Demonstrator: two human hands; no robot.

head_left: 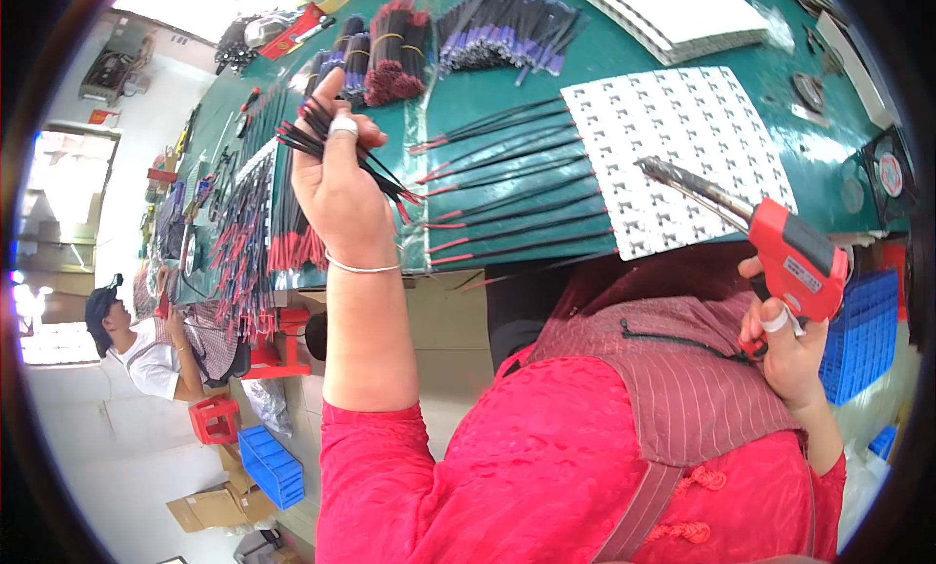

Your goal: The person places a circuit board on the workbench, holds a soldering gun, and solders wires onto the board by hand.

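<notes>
My left hand (343,189) is raised over the bench's front edge, closed around a bunch of thin black wires (392,186) with red ends. White tape wraps one of its fingers. On the right, my right hand (788,354) grips the handle of a red soldering gun (795,262), with a finger at the trigger. The gun's metal barrel slants up and left over a white panel (682,145) of small, repeated dark-marked pieces. Along the panel's left side, a row of black wires (531,195) sticks out, their red ends toward my left hand.
Banded wire bundles (395,52) and a loose purple-and-black pile (502,33) lie at the bench's back. A stack of white panels (673,18) sits behind. More red-tipped wires (244,242) hang over the left edge. A co-worker (136,340) sits left; blue crates (858,335) stand right.
</notes>
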